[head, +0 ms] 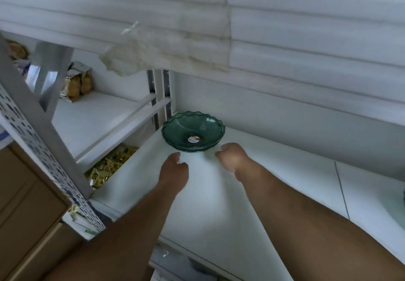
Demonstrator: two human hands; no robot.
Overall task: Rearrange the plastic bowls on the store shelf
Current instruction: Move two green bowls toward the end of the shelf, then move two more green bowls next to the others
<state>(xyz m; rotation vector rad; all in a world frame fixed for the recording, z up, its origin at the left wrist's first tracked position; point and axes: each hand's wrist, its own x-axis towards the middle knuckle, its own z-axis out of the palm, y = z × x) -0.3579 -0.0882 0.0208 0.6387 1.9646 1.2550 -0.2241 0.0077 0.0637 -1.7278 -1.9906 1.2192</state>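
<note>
Item: translucent dark-green plastic bowls with scalloped rims point(193, 131), nested as a short stack; the exact count is not readable. A small red-and-white round sticker point(194, 138) is showing inside the top bowl at its base. The stack is sitting upright on the white store shelf point(274, 171), near the shelf's back left corner, close to the rear wall and just right of the grey slotted upright post point(158, 96).

Left hand point(174, 167): lying over the shelf surface just in front of the stack and to its left, fingers curled loosely inward, gripping nothing, not touching the bowls.

Right hand point(230, 156): lying just in front of the stack and to its right, fingers curled under toward the palm, gripping nothing; its knuckles are sitting very near the bowl rim, and contact cannot be confirmed.

Both bare forearms are reaching in from the shelf's front edge.

Surroundings: a white ribbed shelf front point(306, 28) is hanging overhead with a crumpled clear plastic scrap point(127, 59) dangling from it. Yellow snack packets point(109, 164) are lying on a lower shelf to the left; more packaged goods point(76, 81) are standing on the neighbouring left bay. A brown cardboard box point(26, 204) is occupying the lower left.
</note>
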